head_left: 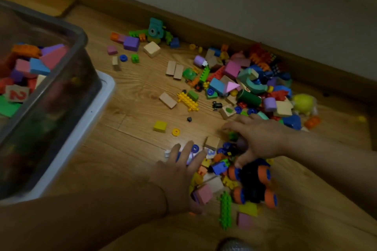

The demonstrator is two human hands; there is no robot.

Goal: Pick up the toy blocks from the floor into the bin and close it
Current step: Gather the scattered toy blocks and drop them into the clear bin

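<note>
Many coloured toy blocks lie scattered on the wooden floor, with a dense pile (244,83) near the wall. A smaller heap (220,171) sits between my hands, with a black toy car with orange wheels (255,181) in it. My left hand (179,171) lies on the heap's left side, fingers straight and spread over small blocks. My right hand (255,138) reaches over the heap from the right, fingers bent down onto the pieces; whether it holds any is hidden. The grey translucent bin (67,96) stands at the left, partly filled with blocks.
A white lid (85,128) lies under or beside the bin on its right. The wall and wooden baseboard (204,26) run diagonally behind the blocks. A yellow block (160,126) and a yellow ring (175,132) lie alone mid-floor. A yellow-green soft toy (304,104) sits at the right.
</note>
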